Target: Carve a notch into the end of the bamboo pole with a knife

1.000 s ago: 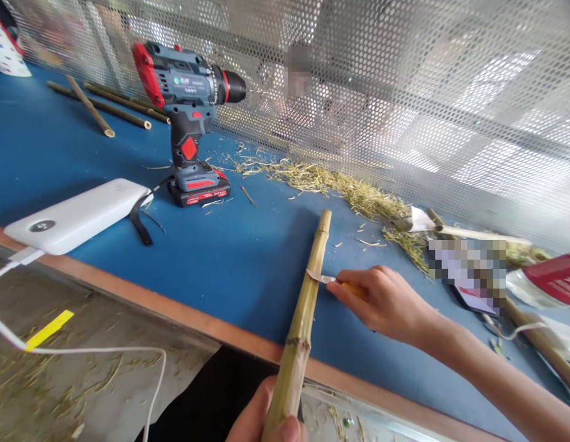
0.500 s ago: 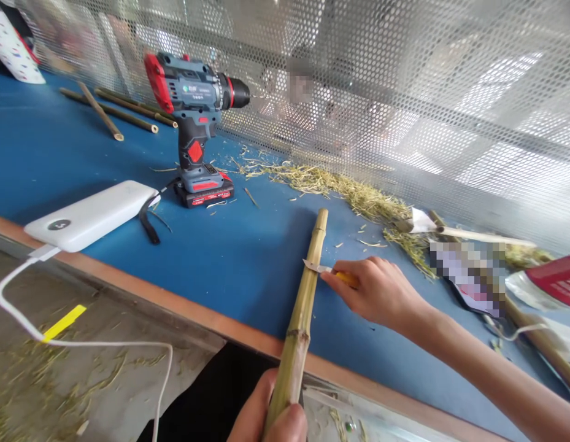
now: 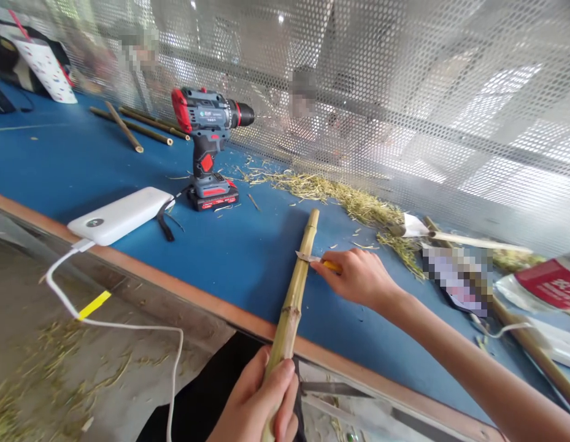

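Bamboo stick [image 3: 296, 288], ctr to 6 o'clock, is looking woody & scraped, w/ rough node rings. Knife blade [image 3: 305, 255], nr ctr, is looking like smooth metal. Bench [image 3: 238, 245] is showing smooth top w/ soft sheen. Perf. metal screen [image 3: 381, 104], 12 to 2 o'clock, is shining dully. Drill [image 3: 205, 147], 10 o'clock, is showing mostly matt plastic; pwr bank [image 3: 126, 216], 9 o'clock, smooth plastic. Shavings [image 3: 333, 188], 2 o'clock, are looking dry & fibrous.
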Demonstrator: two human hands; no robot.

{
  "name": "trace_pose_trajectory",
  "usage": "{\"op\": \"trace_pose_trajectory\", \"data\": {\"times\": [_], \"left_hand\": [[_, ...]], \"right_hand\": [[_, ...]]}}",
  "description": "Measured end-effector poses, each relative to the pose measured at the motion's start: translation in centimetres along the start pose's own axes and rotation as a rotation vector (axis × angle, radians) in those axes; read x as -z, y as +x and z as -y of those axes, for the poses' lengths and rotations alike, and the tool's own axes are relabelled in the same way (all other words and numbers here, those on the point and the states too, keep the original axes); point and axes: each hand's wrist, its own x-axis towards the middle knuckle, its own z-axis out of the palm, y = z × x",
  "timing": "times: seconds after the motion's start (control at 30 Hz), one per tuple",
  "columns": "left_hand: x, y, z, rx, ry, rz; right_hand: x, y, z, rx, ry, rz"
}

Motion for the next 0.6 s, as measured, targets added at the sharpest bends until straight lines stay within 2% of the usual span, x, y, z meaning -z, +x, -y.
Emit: {"op": "trace_pose_trajectory", "data": {"times": [0.33, 0.5, 0.6], "left_hand": [[-1.0, 0.1, -0.9, 0.027, -0.013, -0.054], [-0.7, -0.3, -0.2, -0.010, -0.005, -0.023], [0.2, 0.2, 0.7, -0.080, -0.015, -0.003]], "right_hand": [[0.2, 0.9, 0.5, -0.002, -0.063, -0.002], [0.0, 2.9, -1.5, -0.171, -0.104, -0.051], [-0.6, 3.1, -2.8, -0.202, -0.041, -0.067]]}}
